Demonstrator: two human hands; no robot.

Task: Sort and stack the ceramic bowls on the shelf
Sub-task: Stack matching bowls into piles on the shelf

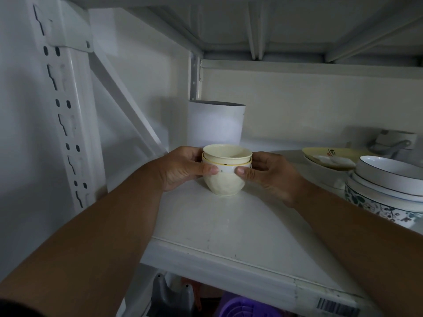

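Two hands clasped the stack of small cream bowls (227,171) between them, left hand (183,167) and right hand (265,171) equally near on opposite sides. The stack stood upright on the shelf (229,225); larger stacked bowls (386,181) sat beyond the right hand.

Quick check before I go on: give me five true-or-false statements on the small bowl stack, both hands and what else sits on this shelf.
1. Both hands grip the small bowl stack. True: left hand and right hand hold its sides.
2. The stack hangs above the shelf. False: its base rests on it.
3. A white cylindrical container stands behind the stack. True.
4. The top cream bowl lies upside down. False: it sits nested, opening up.
5. The floral-patterned bowl is on the left. False: it is at the right, with white bowls stacked in it.
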